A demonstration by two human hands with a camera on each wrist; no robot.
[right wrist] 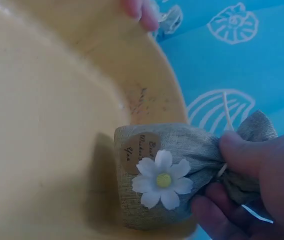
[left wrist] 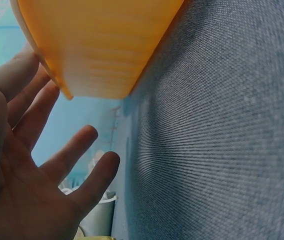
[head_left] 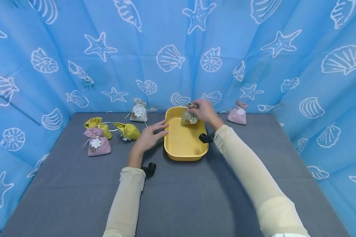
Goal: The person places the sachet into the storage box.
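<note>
A yellow plastic basin point(head_left: 185, 149) stands on the grey-covered table. Over its far right corner, my right hand point(head_left: 206, 113) pinches a grey-beige drawstring pouch point(right wrist: 157, 200) by its gathered neck. The pouch hangs inside the rim, showing a white daisy point(right wrist: 163, 180) and a small brown tag with writing. My left hand point(head_left: 149, 136) touches the basin's left rim, its fingers extended; the left wrist view shows the fingertips point(left wrist: 47, 90) against the outer wall and the other fingers spread.
Left of the basin lie two olive-yellow pouches point(head_left: 129, 131), a pink pouch point(head_left: 99, 146) and a pale grey pouch point(head_left: 138, 113). Another pink pouch point(head_left: 237, 115) sits to the right near the back edge. A blue seashell-print curtain point(head_left: 172, 75) hangs behind the table.
</note>
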